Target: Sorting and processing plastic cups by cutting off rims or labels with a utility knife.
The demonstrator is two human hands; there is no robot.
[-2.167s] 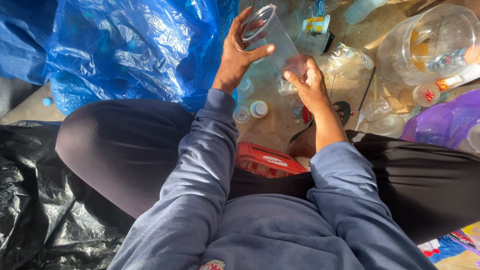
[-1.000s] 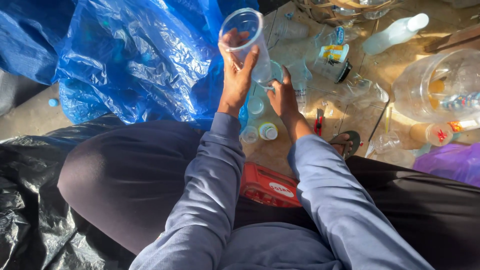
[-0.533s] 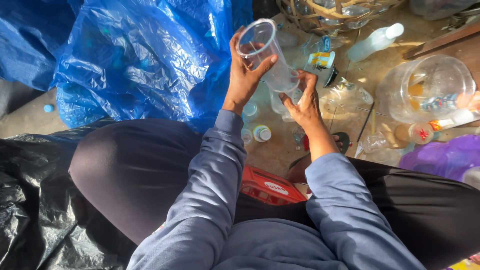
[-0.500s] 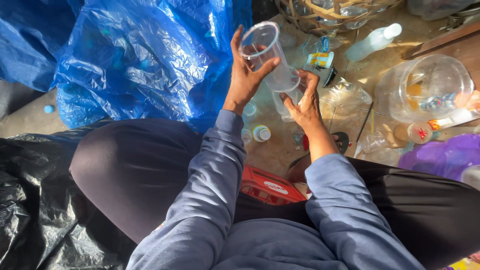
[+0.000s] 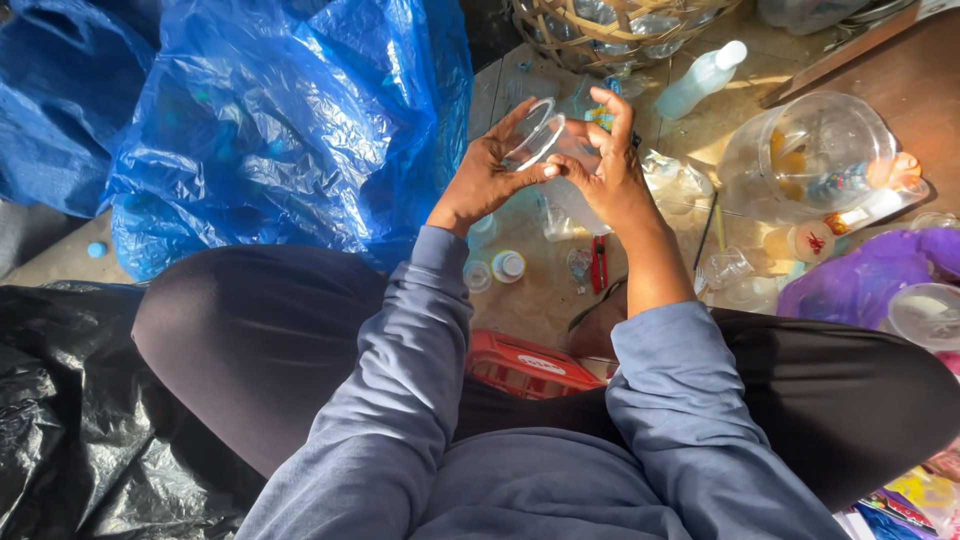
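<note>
Two hands grip one clear plastic cup [image 5: 548, 150], held tilted above the floor in front of the seated person's knees. The left hand [image 5: 482, 180] clasps its rim side; the right hand [image 5: 610, 170] wraps its body. A blue plastic bag [image 5: 280, 120] lies left, a wicker basket [image 5: 600, 30] beyond, a large clear jar [image 5: 805, 150] right.

A bare, dusty floor [image 5: 540, 300] lies in strong sunlight with hard shadows. A big blue plastic sack [image 5: 290, 120] bulges at the upper left, black plastic sheeting [image 5: 70, 420] spreads at the lower left, and a woven basket [image 5: 610, 30] sits at the top edge
</note>
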